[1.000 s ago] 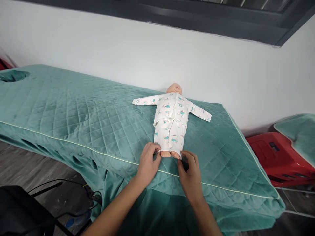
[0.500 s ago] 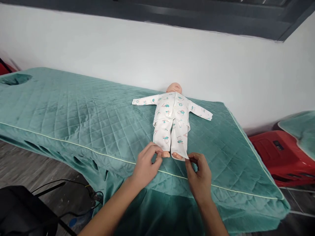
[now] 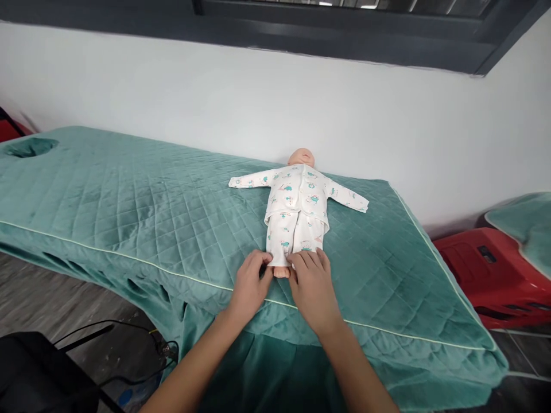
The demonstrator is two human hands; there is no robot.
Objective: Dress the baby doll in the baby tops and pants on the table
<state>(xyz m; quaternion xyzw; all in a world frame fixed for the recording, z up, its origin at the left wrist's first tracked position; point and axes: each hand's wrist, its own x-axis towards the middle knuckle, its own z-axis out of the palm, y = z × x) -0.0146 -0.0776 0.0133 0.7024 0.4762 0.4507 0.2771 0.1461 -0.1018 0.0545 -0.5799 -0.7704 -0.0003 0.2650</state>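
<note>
A baby doll point(image 3: 303, 156) lies on its back on a teal quilted bed point(image 3: 129, 195), arms spread, dressed in a white printed top point(image 3: 299, 195) and white printed trousers point(image 3: 284, 241). My left hand point(image 3: 249, 284) pinches the hem of the trouser leg on the left, beside one bare foot point(image 3: 282, 272). Over the other trouser leg and foot lies my right hand point(image 3: 313, 287), fingers stretched flat, hiding that foot.
The bed runs along a white wall under a dark window frame. A face hole point(image 3: 28, 147) sits at its far left end. A red stool point(image 3: 486, 269) and another teal cover point(image 3: 525, 226) stand to the right. Dark cables point(image 3: 107, 344) lie on the floor lower left.
My right hand let go of the right trouser hem, moved left and now lies flat over that leg. My left hand stays pinched at the left hem.
</note>
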